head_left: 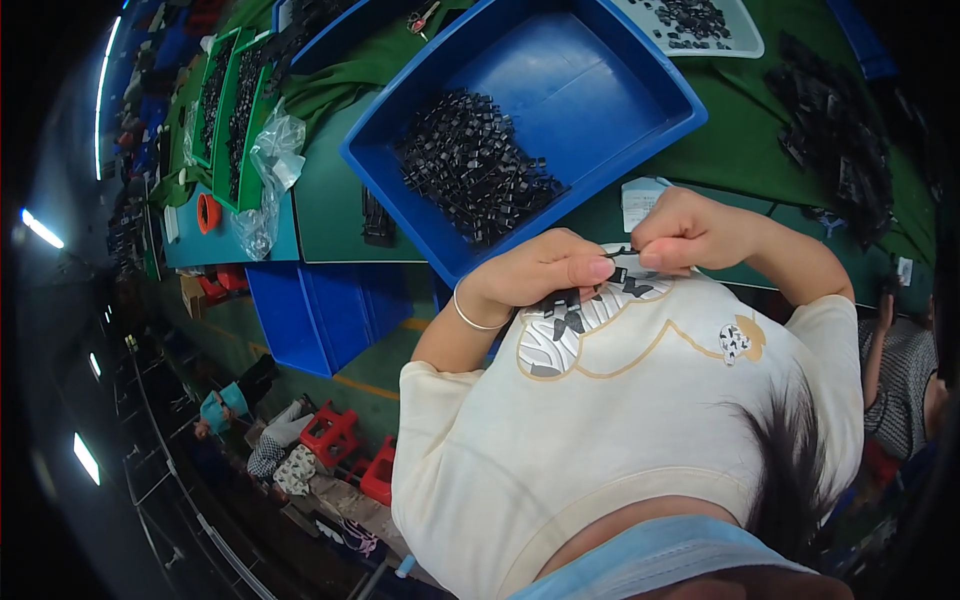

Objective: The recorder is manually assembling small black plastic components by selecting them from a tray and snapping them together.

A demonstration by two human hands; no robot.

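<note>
Close in front of my chest, my left hand [545, 268] and my right hand [692, 232] face each other with thumbs and fingers pinched. Between the fingertips is a small black plastic part [622, 251], gripped from both sides; its exact kind is too small to make out. Dark shapes show below my left fingers, and I cannot tell whether they are more parts or shirt print. Just beyond my hands stands a large blue plastic bin [590, 200], tilted in view. A heap of small black plastic parts [470, 165] lies in its left side.
A white tray [752, 35] with black parts stands at the far right. Beside it lies a pile of black pieces [835, 130]. Green trays [246, 190], a plastic bag [278, 150] and an orange tape roll [208, 213] are at left. A paper label [640, 203] lies behind my right hand.
</note>
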